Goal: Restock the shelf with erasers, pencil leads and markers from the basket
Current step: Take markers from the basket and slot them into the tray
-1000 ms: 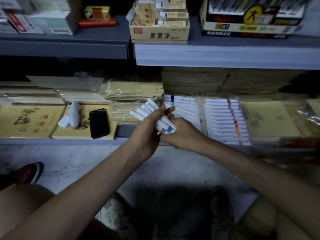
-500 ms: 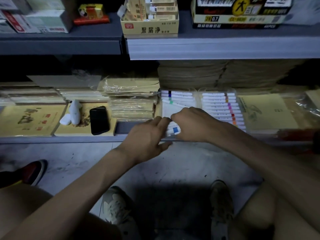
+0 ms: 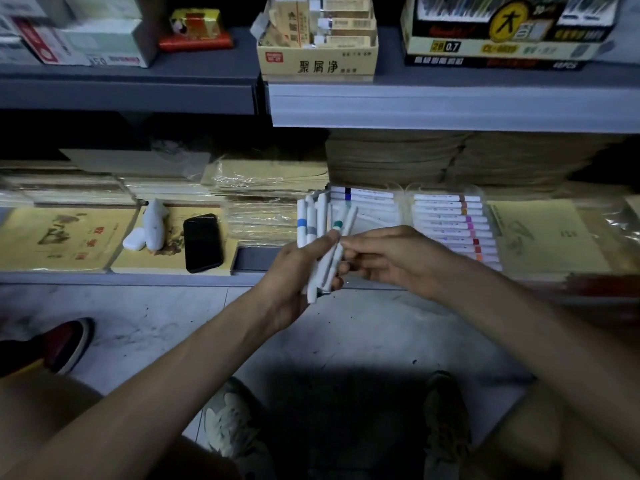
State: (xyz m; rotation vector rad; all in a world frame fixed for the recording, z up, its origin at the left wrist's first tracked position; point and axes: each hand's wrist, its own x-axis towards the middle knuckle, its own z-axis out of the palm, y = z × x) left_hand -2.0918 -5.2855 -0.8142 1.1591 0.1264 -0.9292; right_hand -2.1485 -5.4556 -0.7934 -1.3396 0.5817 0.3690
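Observation:
My left hand (image 3: 294, 275) grips a bundle of several white markers (image 3: 317, 230), held upright in front of the lower shelf (image 3: 138, 278); blue, grey and green bands show on them. My right hand (image 3: 391, 258) pinches one marker of the bundle, the one with the green band (image 3: 341, 237). Behind the hands, two clear trays lie on the shelf: the left tray (image 3: 367, 202) holds a few markers, the right tray (image 3: 450, 223) is full of them. On the upper shelf stands an open eraser box (image 3: 317, 60) and a pencil-lead box (image 3: 498, 32). No basket is in view.
A black phone (image 3: 202, 242) and white objects (image 3: 152, 225) lie on yellow books (image 3: 62, 237) at the shelf's left. Stacks of wrapped paper (image 3: 270, 188) fill the back. A red shoe (image 3: 52, 344) stands at the left; my own shoes (image 3: 228, 420) are on the floor below.
Both hands pressed markers down at the left tray half a second ago. Now they have lifted back off the shelf, and the left hand's bundle stands upright.

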